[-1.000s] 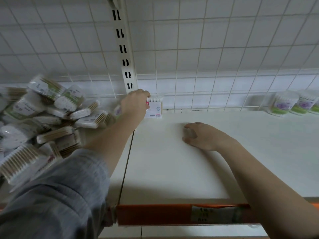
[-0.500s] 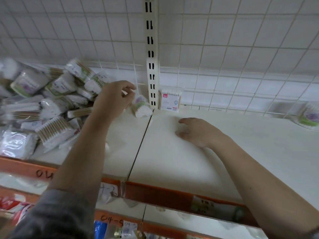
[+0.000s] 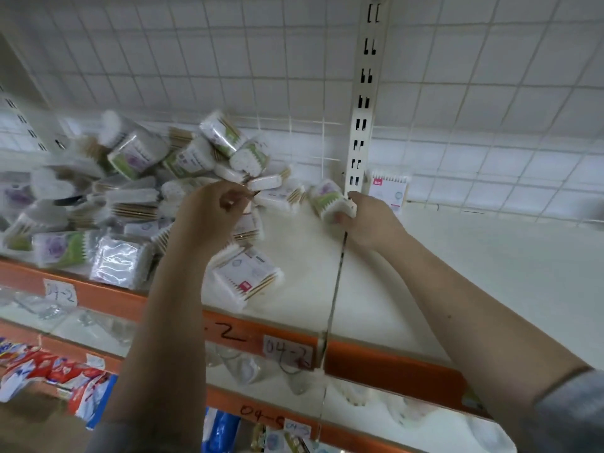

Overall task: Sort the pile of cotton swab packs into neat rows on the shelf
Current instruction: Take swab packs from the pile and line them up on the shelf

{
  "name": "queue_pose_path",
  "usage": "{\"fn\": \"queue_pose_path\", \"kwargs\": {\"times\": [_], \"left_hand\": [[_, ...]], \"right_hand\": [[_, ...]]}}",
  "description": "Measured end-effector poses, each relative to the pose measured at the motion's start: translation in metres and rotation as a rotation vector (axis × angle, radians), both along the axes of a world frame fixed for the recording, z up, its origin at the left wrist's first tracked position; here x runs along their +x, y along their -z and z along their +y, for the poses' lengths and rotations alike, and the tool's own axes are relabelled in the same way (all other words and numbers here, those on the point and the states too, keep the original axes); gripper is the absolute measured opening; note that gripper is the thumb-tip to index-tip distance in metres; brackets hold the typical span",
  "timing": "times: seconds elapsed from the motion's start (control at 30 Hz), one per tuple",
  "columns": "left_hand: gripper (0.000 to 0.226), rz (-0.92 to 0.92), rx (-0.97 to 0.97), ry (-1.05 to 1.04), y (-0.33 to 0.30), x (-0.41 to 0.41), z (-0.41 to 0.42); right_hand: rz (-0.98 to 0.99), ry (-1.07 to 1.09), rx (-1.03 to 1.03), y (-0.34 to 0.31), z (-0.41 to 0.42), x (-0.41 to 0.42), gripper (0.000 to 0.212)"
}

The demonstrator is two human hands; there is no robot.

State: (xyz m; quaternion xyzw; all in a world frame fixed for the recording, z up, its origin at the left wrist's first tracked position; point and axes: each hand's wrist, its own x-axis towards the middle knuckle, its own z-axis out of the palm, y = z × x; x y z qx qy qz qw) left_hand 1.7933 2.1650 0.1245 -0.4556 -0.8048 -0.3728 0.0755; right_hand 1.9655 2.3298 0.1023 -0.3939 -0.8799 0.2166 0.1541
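A jumbled pile of cotton swab packs (image 3: 130, 197) covers the left part of the white shelf (image 3: 474, 276). My left hand (image 3: 212, 214) reaches into the pile's right edge, its fingertips pinching the end of a small flat pack (image 3: 265, 182). My right hand (image 3: 372, 220) grips a round pack with a green label (image 3: 327, 198) at the seam between the two shelf boards. One flat pack with a red label (image 3: 389, 190) stands upright against the back grid, just right of the post. Another flat pack (image 3: 248, 276) lies loose near the front edge.
A slotted upright post (image 3: 363, 93) rises at the back between the shelf boards, in front of a white wire grid wall (image 3: 228, 60). The shelf front has an orange edge strip (image 3: 392, 364) with paper labels. Lower shelves hold red and blue packaged goods (image 3: 52, 371).
My view swung left toward the pile. My right hand left the bare shelf board and took hold of the round green-label pack. My left hand moved from the standing pack into the pile.
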Motion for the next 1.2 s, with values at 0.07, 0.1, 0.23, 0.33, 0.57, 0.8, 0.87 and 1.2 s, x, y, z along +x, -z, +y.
{"fn": "queue_pose_path", "kwargs": {"times": [0.07, 0.1, 0.23, 0.33, 0.57, 0.8, 0.87, 1.2], "left_hand": [[0.018, -0.039, 0.02, -0.007, 0.001, -0.011, -0.007], [0.019, -0.056, 0.031, -0.014, 0.002, -0.016, -0.01], [0.017, -0.059, 0.038, -0.014, 0.003, -0.027, -0.013], [0.015, -0.035, 0.047, -0.002, 0.002, -0.035, -0.016], [0.013, -0.058, 0.049, -0.01, 0.001, -0.045, -0.025], [0.015, -0.093, -0.024, 0.013, 0.003, -0.045, -0.031], [0.017, -0.091, -0.043, 0.038, 0.001, -0.041, -0.03], [0.026, -0.198, -0.287, 0.268, 0.01, -0.015, -0.025]], "right_hand": [[0.028, 0.074, -0.027, 0.003, 0.003, -0.016, 0.037], [0.027, 0.11, -0.037, 0.006, 0.004, -0.024, 0.039], [0.046, 0.225, -0.086, 0.016, 0.009, -0.045, 0.048], [0.076, 0.289, -0.124, 0.021, 0.006, -0.057, 0.048], [0.079, 0.36, -0.099, 0.026, 0.0, -0.064, 0.056], [0.276, 0.285, -0.051, 0.008, -0.011, -0.046, 0.058], [0.356, 0.255, -0.024, -0.001, -0.016, -0.038, 0.055], [0.551, 0.27, -0.114, -0.009, -0.066, 0.007, 0.05]]}}
